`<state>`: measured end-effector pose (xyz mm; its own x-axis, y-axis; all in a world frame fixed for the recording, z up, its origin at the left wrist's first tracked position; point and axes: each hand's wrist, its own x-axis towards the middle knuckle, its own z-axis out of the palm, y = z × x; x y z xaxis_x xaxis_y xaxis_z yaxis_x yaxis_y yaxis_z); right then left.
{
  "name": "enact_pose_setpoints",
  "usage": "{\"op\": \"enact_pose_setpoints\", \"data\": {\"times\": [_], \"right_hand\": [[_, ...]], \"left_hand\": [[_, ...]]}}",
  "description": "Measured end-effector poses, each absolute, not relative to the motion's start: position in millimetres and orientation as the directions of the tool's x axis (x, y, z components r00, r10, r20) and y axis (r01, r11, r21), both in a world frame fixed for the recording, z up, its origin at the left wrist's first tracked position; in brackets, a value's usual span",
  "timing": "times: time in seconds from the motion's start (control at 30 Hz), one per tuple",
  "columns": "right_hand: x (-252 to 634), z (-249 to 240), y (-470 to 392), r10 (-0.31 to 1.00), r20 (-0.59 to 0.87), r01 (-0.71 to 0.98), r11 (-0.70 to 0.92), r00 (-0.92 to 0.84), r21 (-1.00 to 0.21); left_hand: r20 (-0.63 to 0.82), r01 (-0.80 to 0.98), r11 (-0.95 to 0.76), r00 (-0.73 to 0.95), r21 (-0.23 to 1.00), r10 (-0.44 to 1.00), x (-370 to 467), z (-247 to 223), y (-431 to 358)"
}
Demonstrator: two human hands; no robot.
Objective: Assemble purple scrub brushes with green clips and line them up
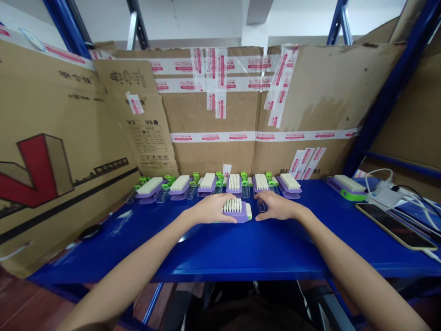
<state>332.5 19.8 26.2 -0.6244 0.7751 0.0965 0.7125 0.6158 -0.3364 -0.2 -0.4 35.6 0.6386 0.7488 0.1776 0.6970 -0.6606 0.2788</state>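
Observation:
My left hand (213, 209) is wrapped round the left side of a purple brush (243, 212) with pale bristles facing up, over the middle of the blue table. Just right of that brush, my right hand (275, 206) curves with thumb and fingers apart, round a small clear bottle (262, 206) that its fingers partly hide. Whether the fingers touch the bottle I cannot tell. Behind both hands runs a row of several purple brushes, among them one at the far left (150, 185) and one at the right end (290, 182). Clear bottles with green tops (196, 178) stand between them.
At the right lie a green and purple brush (348, 185), a phone (396, 225) and a white charger with cables (385, 194). Taped cardboard (213, 158) walls the back and left of the blue table (241, 257). A round black object (91, 232) lies at the left edge.

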Motion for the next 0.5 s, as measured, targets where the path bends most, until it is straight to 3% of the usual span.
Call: {"op": "enact_pose_setpoints", "data": {"times": [0.3, 0.5], "right_hand": [[315.2, 27.1, 9.7, 0.714, 0.296, 0.682, 0.697, -0.634, -0.222], [300.6, 25.2, 0.5, 0.661, 0.296, 0.607, 0.75, -0.689, -0.262]], "left_hand": [[0.196, 0.698, -0.667, 0.638, 0.261, 0.745, 1.0, 34.1, -0.2], [0.209, 0.682, -0.676, 0.644, 0.277, 0.736, 0.4, 34.4, -0.4]]}}
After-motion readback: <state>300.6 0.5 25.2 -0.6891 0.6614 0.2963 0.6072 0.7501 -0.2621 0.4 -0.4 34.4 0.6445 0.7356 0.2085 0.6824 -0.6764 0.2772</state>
